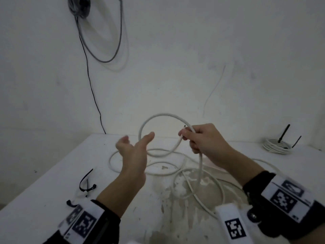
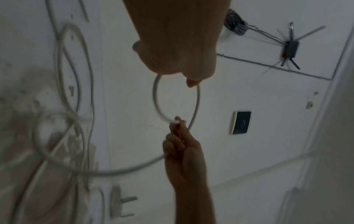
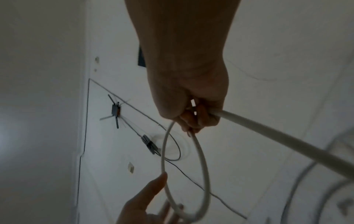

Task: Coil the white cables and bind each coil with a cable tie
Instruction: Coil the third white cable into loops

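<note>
A white cable (image 1: 163, 114) lies in loose loops on the white table (image 1: 290, 173). Its end section is raised into one upright loop. My right hand (image 1: 186, 136) grips the cable where the loop closes, with the cut end poking out above the fingers. The right wrist view shows the same grip, my right hand (image 3: 193, 115) curled round the cable (image 3: 163, 151). My left hand (image 1: 137, 138) is held open just left of the loop, fingers relaxed and gripping nothing. In the left wrist view the loop (image 2: 156, 98) hangs between my left hand (image 2: 168, 66) and right hand (image 2: 177, 122).
Black cable ties (image 1: 87, 182) lie near the table's left front edge. A coiled white cable (image 1: 277, 147), bound with black ties that stick upward, sits at the back right. Grey and black wires (image 1: 105, 50) hang on the wall behind. Worn patches mark the table's middle.
</note>
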`<action>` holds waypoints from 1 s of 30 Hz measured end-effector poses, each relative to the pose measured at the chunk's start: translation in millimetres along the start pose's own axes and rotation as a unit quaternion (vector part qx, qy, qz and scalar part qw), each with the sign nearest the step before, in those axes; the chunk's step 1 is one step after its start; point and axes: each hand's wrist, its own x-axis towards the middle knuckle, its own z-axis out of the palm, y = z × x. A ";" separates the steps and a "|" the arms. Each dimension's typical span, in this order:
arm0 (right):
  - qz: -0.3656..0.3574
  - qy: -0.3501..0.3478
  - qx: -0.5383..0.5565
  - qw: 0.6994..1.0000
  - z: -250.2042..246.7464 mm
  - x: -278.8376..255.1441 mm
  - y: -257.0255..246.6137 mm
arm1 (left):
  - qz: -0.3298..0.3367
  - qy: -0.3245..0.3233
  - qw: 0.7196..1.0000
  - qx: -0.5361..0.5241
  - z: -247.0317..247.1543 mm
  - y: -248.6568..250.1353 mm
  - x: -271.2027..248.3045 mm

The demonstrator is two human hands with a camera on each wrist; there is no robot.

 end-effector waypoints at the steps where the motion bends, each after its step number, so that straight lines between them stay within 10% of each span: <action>1: -0.003 -0.022 -0.079 0.997 -6.5 2.2 -2.5 | 0.078 0.016 0.995 0.066 -5.1 1.6 2.0; 4: -0.023 -0.102 -0.250 0.963 -14.6 2.1 -13.7 | 0.353 -0.068 0.883 0.302 -13.4 3.4 8.8; 7: -0.040 -0.173 -0.291 0.940 -12.9 -2.6 -25.0 | 0.406 -0.209 0.798 0.394 -12.9 0.6 14.7; 11: -0.026 -0.236 -0.226 0.945 -13.8 -7.2 -34.6 | 0.313 -0.283 0.849 0.319 -8.6 -0.7 10.0; 17: 0.035 -0.280 -0.225 0.933 -18.0 -7.9 -36.4 | 0.256 -0.372 0.845 0.286 -8.0 3.8 1.4; 24: -0.014 -0.217 -0.150 0.964 -17.6 -6.0 -23.9 | 0.213 -0.180 0.953 0.122 -5.5 4.4 9.8; 30: -0.184 -0.082 -0.257 0.945 -2.9 -4.3 -7.5 | 0.164 -0.120 0.978 0.056 -3.8 -0.2 7.9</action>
